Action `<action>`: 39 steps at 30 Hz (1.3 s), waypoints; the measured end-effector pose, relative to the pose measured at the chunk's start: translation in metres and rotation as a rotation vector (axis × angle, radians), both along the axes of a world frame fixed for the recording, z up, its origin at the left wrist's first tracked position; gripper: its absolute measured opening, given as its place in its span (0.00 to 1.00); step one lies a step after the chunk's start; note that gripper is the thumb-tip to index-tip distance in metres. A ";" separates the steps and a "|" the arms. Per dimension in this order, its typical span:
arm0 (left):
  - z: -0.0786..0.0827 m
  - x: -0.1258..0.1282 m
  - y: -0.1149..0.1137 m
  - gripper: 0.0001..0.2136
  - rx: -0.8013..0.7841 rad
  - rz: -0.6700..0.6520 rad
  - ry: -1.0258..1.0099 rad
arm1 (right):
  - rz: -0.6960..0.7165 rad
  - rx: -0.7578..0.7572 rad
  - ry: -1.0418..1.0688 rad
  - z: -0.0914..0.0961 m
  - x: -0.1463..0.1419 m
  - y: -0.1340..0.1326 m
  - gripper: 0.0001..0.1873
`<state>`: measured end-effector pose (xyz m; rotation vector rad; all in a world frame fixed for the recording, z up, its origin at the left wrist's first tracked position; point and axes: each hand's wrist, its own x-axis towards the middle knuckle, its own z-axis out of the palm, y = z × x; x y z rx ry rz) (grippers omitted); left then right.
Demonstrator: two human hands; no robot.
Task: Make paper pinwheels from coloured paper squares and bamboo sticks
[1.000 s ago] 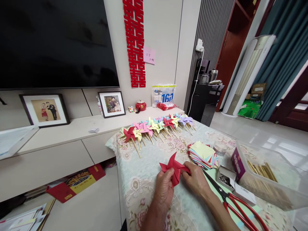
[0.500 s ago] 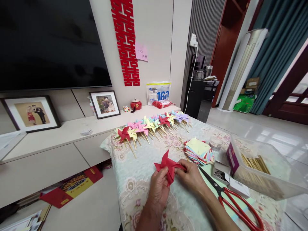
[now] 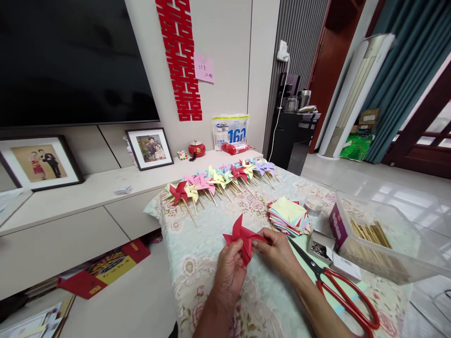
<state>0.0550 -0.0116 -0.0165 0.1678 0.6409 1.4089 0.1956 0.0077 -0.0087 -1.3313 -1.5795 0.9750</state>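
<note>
A red paper pinwheel (image 3: 240, 231), with no stick visible on it, is held above the cloth-covered table between both hands. My left hand (image 3: 230, 265) pinches it near the centre, thumb on the front. On its right side, my right hand (image 3: 276, 249) closes its fingers on one of the blades. Finished pinwheels (image 3: 218, 180) on wooden sticks lie in a row along the table's far edge. Red-handled scissors (image 3: 322, 272) rest to the right of my right hand, over pale green paper. A stack of cut coloured paper (image 3: 289, 215) lies just beyond my hands.
At the right stands a clear plastic bin (image 3: 380, 263) with wooden sticks (image 3: 369, 233). A small box of metal pins (image 3: 320, 249) and a round clear container (image 3: 313, 205) are beside it. Behind the table runs a low cabinet (image 3: 88, 202) with framed photos (image 3: 151, 149).
The view has shifted slightly. Both hands still grip the red pinwheel, which is turned a little; the fingers have barely moved.
</note>
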 end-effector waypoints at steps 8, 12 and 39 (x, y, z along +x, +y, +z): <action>-0.005 0.002 0.001 0.11 0.014 0.035 0.011 | -0.044 0.001 0.204 -0.003 -0.009 -0.001 0.07; -0.003 0.001 0.000 0.10 0.018 0.032 0.013 | -0.086 0.010 0.226 -0.006 -0.010 0.001 0.06; 0.000 0.008 0.000 0.13 0.045 0.187 0.359 | -0.058 0.268 0.302 0.012 0.009 -0.006 0.05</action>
